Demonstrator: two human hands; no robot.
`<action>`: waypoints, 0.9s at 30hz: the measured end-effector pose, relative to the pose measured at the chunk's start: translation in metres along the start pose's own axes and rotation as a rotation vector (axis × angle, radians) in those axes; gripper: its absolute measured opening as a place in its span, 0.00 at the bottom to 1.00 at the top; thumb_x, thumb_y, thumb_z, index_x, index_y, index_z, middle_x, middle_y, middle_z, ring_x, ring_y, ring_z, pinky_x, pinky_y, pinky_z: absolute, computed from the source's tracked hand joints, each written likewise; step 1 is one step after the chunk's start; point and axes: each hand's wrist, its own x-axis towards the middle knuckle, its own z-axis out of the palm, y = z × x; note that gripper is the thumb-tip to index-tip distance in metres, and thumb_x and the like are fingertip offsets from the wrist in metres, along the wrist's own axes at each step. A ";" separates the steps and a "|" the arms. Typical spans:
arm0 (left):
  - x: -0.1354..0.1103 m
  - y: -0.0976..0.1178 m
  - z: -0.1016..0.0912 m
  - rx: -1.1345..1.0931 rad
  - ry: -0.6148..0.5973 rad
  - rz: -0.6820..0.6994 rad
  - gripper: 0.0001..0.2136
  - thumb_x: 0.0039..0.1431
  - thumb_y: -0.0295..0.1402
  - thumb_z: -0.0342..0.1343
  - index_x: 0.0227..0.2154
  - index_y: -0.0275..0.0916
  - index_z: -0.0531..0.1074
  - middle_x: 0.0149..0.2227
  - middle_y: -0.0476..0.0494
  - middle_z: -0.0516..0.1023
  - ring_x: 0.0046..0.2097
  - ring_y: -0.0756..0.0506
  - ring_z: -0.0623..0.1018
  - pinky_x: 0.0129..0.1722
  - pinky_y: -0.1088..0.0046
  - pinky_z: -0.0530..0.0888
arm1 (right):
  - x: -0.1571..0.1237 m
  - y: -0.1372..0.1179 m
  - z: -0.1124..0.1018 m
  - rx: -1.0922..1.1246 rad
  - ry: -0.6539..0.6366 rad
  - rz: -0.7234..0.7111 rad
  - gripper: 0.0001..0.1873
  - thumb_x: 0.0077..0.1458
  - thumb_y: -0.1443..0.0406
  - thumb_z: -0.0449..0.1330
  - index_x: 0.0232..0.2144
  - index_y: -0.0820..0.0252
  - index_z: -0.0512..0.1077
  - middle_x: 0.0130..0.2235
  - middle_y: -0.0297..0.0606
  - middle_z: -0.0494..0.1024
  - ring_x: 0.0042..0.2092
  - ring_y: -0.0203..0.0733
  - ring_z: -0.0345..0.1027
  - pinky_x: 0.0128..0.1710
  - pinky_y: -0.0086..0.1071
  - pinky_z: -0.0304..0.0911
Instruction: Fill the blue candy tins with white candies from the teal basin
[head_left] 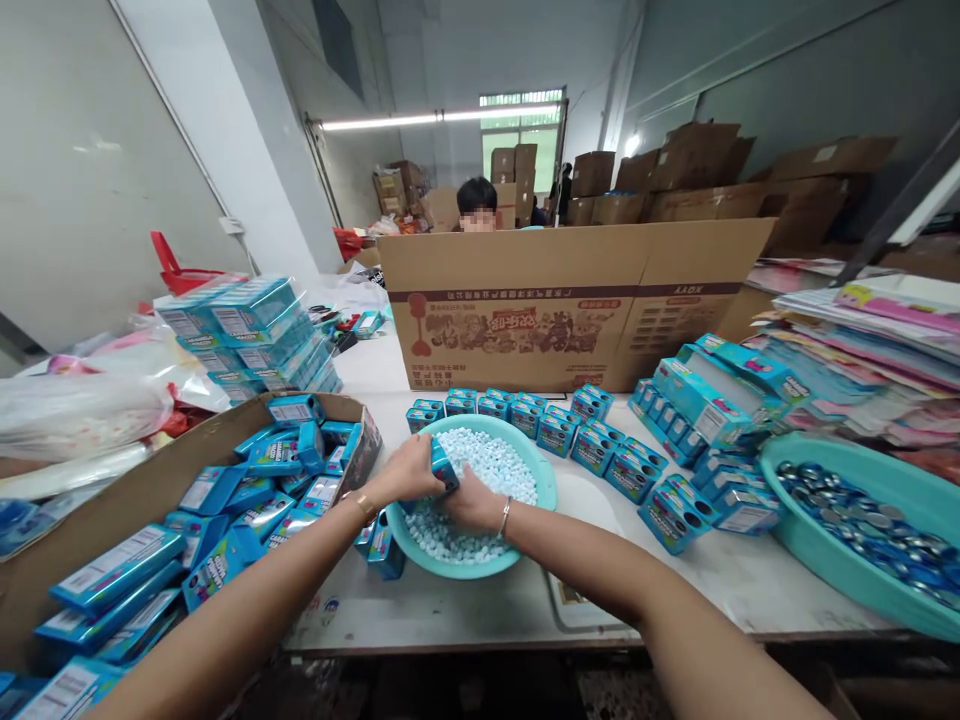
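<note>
While my left hand [414, 468] holds a small blue box [444, 466] over the bowl [548, 485], my right hand [476, 502] is down among the little pale balls [495, 455]. My left hand is curled around the box, with the thumb and fingers closed on it. My right hand is right beside the box, and its fingertips are hidden in the balls, so I cannot tell how far open it is or if it has hold of any.

The bowl is round and blue-green, and it sits on the white worktop [495, 615] in front of me. More blue boxes [556, 432] stand in a curved row behind the bowl and around to its right. A few others [385, 552] stand close to its left side, partly under my left arm.

On my left, a long brown carton [150, 492] holds a messy pile of blue boxes [277, 452]. Behind it is a neat stack of wrapped boxes [259, 318]. On my right, a big tub [870, 474] has lots of shiny blue and silver bits [862, 530] in it. Across from me, a person [477, 190] shows over the top of a large cardboard box [517, 268].
</note>
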 end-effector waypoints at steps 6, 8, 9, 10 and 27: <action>0.007 0.008 -0.008 -0.029 -0.083 -0.057 0.23 0.41 0.37 0.62 0.42 0.36 0.67 0.41 0.36 0.78 0.43 0.35 0.79 0.38 0.65 0.73 | -0.006 0.017 -0.017 -0.334 -0.086 0.008 0.26 0.48 0.70 0.61 0.52 0.51 0.74 0.59 0.44 0.70 0.62 0.62 0.55 0.61 0.63 0.45; 0.011 0.006 -0.009 -0.056 -0.122 -0.075 0.23 0.41 0.39 0.63 0.41 0.37 0.67 0.38 0.40 0.79 0.41 0.38 0.80 0.34 0.68 0.73 | -0.010 0.021 -0.019 -0.327 -0.075 0.045 0.26 0.51 0.68 0.60 0.54 0.51 0.72 0.60 0.45 0.69 0.64 0.60 0.54 0.61 0.66 0.42; 0.013 0.005 -0.008 -0.067 -0.141 -0.080 0.23 0.40 0.40 0.64 0.41 0.38 0.68 0.38 0.42 0.80 0.40 0.39 0.80 0.33 0.69 0.73 | -0.012 0.023 -0.021 -0.317 -0.071 0.064 0.25 0.52 0.68 0.60 0.53 0.52 0.72 0.62 0.45 0.67 0.65 0.60 0.52 0.61 0.69 0.40; 0.013 0.003 -0.006 -0.074 -0.159 -0.085 0.23 0.39 0.40 0.65 0.40 0.38 0.68 0.38 0.43 0.80 0.40 0.39 0.80 0.33 0.70 0.73 | -0.014 0.025 -0.023 -0.303 -0.068 0.084 0.23 0.52 0.67 0.60 0.52 0.52 0.73 0.63 0.45 0.66 0.66 0.61 0.50 0.60 0.71 0.37; -0.001 0.045 0.069 -0.164 0.165 -0.163 0.24 0.45 0.31 0.58 0.48 0.35 0.65 0.51 0.31 0.73 0.54 0.32 0.74 0.50 0.58 0.71 | 0.010 0.068 -0.020 0.697 0.629 0.622 0.19 0.47 0.51 0.58 0.32 0.59 0.74 0.41 0.42 0.79 0.48 0.51 0.71 0.55 0.43 0.62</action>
